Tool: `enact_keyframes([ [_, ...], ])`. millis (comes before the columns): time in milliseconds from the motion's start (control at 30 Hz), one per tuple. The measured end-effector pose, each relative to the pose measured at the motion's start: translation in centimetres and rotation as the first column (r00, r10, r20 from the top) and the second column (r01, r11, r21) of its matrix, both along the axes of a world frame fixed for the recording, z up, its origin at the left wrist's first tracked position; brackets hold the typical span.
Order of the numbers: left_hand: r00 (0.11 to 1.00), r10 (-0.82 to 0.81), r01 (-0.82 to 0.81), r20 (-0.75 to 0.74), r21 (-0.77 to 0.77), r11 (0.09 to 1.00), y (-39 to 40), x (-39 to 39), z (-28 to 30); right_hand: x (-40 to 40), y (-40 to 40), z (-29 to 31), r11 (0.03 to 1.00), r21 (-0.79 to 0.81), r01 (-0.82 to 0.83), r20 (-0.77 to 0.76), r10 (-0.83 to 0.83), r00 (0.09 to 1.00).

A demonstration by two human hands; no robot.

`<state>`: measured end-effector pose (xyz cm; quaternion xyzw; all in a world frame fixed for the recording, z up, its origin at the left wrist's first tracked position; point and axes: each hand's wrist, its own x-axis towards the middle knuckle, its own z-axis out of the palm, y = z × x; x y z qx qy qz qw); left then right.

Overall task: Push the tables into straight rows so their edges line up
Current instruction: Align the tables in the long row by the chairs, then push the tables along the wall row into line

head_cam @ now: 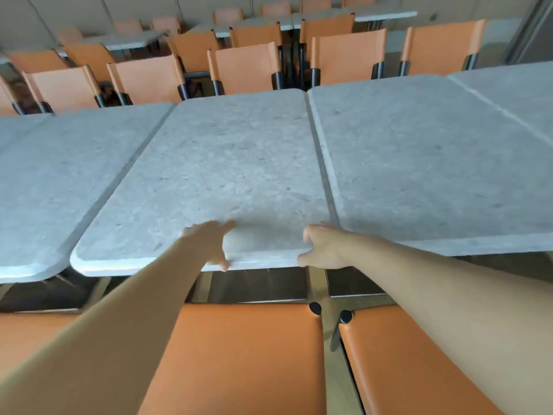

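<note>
Both hands, left grip (211,245) and right grip (321,248), clamp the near edge of the middle worktop (227,163), which juts nearer than its neighbours, so a forward push seems due.

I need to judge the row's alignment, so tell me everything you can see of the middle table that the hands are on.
The middle table has a pale grey, stone-like speckled top with rounded corners and a dark base below. Its near edge sits closer to the person than the right table, so the edges are not flush. Narrow seams part it from both neighbours. The left hand and right hand hold its near edge, fingers on top.
</note>
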<state>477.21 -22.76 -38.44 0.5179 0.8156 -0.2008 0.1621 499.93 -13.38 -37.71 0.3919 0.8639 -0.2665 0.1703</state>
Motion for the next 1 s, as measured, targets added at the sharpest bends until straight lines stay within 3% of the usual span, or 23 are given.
enact_keyframes([
  [67,0.985,0.02,-0.016,0.169,-0.023,1.0,1.6,3.2,2.7,2.0,0.6,5.1,0.996,-0.062,0.058,-0.051,-0.062,0.997],
  [167,0.877,-0.059,-0.078,0.476,0.262,0.962,5.1,8.0,9.9,6.3,1.9,13.9,0.988,0.005,0.157,-0.225,-0.152,0.962],
  [233,0.76,-0.179,-0.192,0.625,0.479,0.856,6.6,12.3,16.4,9.8,2.0,19.9,0.975,0.027,0.222,-0.352,-0.199,0.915],
  [333,0.536,-0.392,-0.322,0.748,0.61,0.725,6.4,19.3,25.6,15.7,0.3,28.1,0.949,0.041,0.314,-0.497,-0.253,0.83],
  [433,0.401,-0.556,-0.332,0.728,0.681,0.652,4.6,25.5,32.6,21.8,-2.8,34.5,0.929,0.079,0.362,-0.584,-0.251,0.772],
  [567,0.308,-0.667,-0.321,0.679,0.734,0.599,2.0,32.4,38.5,29.3,-7.5,40.4,0.884,0.087,0.459,-0.682,-0.283,0.674],
  [800,0.269,-0.779,-0.152,0.566,0.824,0.546,-2.1,45.6,45.9,42.6,-15.0,46.7,0.788,0.036,0.614,-0.817,-0.331,0.472],
  [1000,0.16,-0.82,-0.153,0.549,0.835,0.529,-6.7,59.9,50.4,57.6,-22.4,50.3,0.692,-0.015,0.722,-0.897,-0.328,0.296],
])
